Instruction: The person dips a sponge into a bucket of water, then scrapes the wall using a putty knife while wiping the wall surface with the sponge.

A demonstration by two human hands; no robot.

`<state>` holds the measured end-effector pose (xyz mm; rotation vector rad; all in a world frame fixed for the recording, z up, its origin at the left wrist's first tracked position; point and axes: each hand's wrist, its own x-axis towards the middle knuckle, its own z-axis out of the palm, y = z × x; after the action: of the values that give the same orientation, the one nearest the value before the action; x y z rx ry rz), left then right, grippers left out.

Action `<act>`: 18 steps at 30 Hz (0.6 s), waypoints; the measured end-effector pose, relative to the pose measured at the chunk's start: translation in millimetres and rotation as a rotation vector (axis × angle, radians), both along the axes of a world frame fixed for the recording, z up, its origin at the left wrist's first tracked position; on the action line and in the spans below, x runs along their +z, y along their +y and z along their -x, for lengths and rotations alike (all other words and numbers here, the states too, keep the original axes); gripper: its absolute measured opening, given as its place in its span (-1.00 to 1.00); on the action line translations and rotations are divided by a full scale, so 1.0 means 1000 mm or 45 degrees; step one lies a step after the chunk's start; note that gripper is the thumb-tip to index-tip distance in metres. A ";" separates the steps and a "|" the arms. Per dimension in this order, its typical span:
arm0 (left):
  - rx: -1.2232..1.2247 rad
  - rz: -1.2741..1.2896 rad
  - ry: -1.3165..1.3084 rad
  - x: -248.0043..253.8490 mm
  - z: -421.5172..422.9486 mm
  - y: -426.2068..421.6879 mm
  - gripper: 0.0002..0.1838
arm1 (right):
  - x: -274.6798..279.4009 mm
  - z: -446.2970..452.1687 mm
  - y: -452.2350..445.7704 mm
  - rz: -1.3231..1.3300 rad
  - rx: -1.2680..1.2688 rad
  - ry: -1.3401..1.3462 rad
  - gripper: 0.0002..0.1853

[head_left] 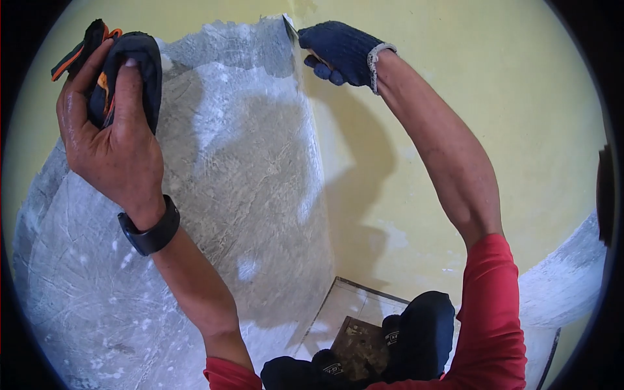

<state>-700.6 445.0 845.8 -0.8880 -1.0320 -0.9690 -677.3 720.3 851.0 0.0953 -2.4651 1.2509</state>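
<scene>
Left hand (114, 146), bare, curled round a dark orange-trimmed bundle (151, 75). Gloved right hand (344, 55) fisted on a scraper (290, 27), blade poking out left of its knuckles, at the grey patch (240, 149) between both hands.

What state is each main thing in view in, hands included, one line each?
Left wall: largely grey, yellow around the top.
Right wall: mostly yellow, whitish patches low down.
Left hand: bare, gripping the dark orange-trimmed item.
Dark orange-trimmed item: held up, partly covered by fingers.
Right hand: gloved, closed on the scraper.
Scraper: blade near the corner between walls.
Watch: strapped on.
</scene>
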 end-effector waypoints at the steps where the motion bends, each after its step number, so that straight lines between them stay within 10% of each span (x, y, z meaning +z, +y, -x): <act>1: -0.037 -0.013 -0.008 0.001 0.000 0.001 -0.76 | 0.003 -0.002 -0.004 0.213 0.020 0.010 -0.74; 6: 0.044 0.008 0.025 0.001 0.002 -0.002 -0.76 | -0.002 -0.013 -0.014 0.218 -0.054 0.082 -0.76; 10: 0.066 -0.009 0.012 0.004 0.002 -0.002 -0.76 | 0.007 0.008 0.017 -0.512 0.060 0.112 -0.78; 14: 0.012 -0.039 0.003 0.002 0.000 0.001 -0.76 | 0.002 -0.005 -0.004 0.168 -0.018 0.085 -0.73; 16: 0.052 -0.039 -0.011 0.002 0.000 0.000 -0.75 | 0.004 0.029 0.034 -0.578 0.174 0.320 -0.73; 17: 0.055 -0.045 -0.011 0.003 0.000 -0.001 -0.75 | 0.011 0.025 0.032 -1.709 -0.132 0.655 -0.77; 18: 0.045 -0.027 -0.007 0.003 0.000 -0.002 -0.75 | 0.008 0.021 0.027 -1.710 -0.131 0.656 -0.77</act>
<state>-700.9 443.4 848.8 -0.8475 -1.0368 -0.9514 -697.8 747.4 858.6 0.5288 -2.3045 -0.5744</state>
